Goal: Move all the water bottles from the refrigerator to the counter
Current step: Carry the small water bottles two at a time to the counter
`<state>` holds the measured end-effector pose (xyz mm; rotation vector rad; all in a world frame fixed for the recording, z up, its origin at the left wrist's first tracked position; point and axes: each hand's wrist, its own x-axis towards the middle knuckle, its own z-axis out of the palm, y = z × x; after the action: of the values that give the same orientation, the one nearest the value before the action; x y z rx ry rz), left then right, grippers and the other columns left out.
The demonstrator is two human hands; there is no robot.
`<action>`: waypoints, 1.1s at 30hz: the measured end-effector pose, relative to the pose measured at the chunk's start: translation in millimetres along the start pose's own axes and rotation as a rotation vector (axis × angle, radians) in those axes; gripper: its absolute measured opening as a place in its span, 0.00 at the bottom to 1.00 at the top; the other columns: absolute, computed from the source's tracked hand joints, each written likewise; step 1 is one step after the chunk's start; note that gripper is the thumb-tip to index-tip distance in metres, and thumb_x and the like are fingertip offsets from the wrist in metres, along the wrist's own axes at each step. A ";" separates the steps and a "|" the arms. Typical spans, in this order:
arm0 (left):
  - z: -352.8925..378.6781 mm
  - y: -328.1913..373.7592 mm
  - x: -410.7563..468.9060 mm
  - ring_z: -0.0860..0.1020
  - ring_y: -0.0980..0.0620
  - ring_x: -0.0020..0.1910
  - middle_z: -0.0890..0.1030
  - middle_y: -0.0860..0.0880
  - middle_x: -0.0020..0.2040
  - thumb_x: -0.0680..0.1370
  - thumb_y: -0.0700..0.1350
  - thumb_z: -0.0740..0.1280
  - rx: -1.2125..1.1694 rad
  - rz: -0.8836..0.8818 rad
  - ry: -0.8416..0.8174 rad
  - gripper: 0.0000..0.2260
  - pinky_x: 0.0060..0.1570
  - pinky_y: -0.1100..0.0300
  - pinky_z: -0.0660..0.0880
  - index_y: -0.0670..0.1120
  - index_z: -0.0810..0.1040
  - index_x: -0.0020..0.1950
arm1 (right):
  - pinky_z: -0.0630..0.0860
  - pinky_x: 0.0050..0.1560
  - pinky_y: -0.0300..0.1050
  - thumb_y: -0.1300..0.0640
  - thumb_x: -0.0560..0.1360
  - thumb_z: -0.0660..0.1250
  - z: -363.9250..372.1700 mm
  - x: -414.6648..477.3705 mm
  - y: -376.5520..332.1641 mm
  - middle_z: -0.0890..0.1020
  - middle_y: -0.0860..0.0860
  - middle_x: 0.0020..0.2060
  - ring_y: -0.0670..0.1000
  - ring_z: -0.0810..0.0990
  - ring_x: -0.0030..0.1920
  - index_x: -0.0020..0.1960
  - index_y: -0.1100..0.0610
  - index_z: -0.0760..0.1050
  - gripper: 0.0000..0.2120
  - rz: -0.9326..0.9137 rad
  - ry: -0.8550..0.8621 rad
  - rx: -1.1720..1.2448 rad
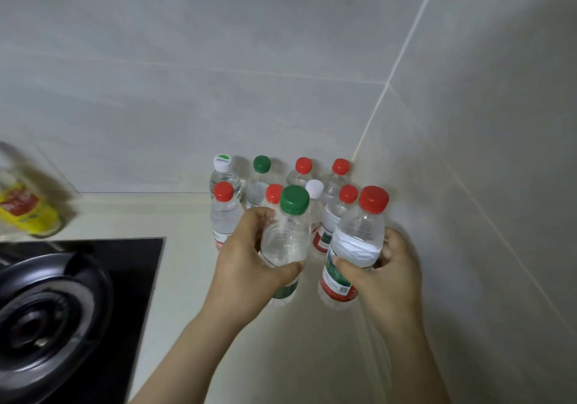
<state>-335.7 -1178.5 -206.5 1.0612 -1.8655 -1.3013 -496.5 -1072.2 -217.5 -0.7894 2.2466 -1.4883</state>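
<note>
A green-capped bottle (285, 241) of ribbed clear plastic is gripped in the curled fingers of the left hand (246, 257). A red-capped bottle (359, 232) is clamped likewise in the right hand (385, 268). Both are held at the near edge of the standing bottles (226, 213) crowded into the far right corner of the counter (187, 216). Bare pale surface is left toward the glossy black cooktop (134, 263) on the left. The right is closed by the tiled wall (468, 185).

Ten water bottles (226, 216), one yellow bottle (25, 207), one burner (37, 319).
</note>
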 end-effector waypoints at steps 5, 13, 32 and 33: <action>13.3 -19.6 7.1 0.80 0.61 0.48 0.81 0.59 0.49 0.61 0.41 0.81 0.040 -0.034 -0.024 0.29 0.49 0.64 0.78 0.56 0.71 0.54 | 0.83 0.46 0.55 0.55 0.58 0.80 8.9 6.9 26.1 0.84 0.45 0.44 0.47 0.84 0.43 0.52 0.46 0.76 0.24 -0.015 0.016 -0.046; 28.8 -43.2 13.1 0.80 0.60 0.48 0.80 0.59 0.49 0.60 0.45 0.81 0.103 -0.101 -0.048 0.29 0.47 0.64 0.79 0.56 0.71 0.55 | 0.83 0.47 0.50 0.51 0.61 0.81 19.5 16.9 59.4 0.84 0.41 0.46 0.42 0.83 0.45 0.55 0.47 0.75 0.25 0.055 -0.010 -0.095; 54.6 -64.1 24.2 0.74 0.69 0.51 0.77 0.65 0.48 0.62 0.46 0.81 0.144 -0.113 -0.087 0.29 0.43 0.79 0.72 0.57 0.68 0.56 | 0.70 0.40 0.21 0.55 0.61 0.81 36.6 30.9 91.4 0.80 0.36 0.45 0.29 0.78 0.44 0.57 0.52 0.74 0.28 0.066 0.065 -0.104; 55.7 -64.2 24.4 0.74 0.69 0.51 0.77 0.65 0.48 0.62 0.46 0.81 0.140 -0.110 -0.086 0.29 0.43 0.78 0.72 0.57 0.68 0.56 | 0.70 0.41 0.21 0.56 0.61 0.81 36.9 30.6 91.9 0.80 0.35 0.45 0.29 0.78 0.45 0.58 0.52 0.74 0.28 0.069 0.068 -0.093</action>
<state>-377.2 -1187.3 -284.1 1.2121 -2.0112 -1.3121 -524.5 -1090.3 -315.5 -0.6904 2.3829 -1.4083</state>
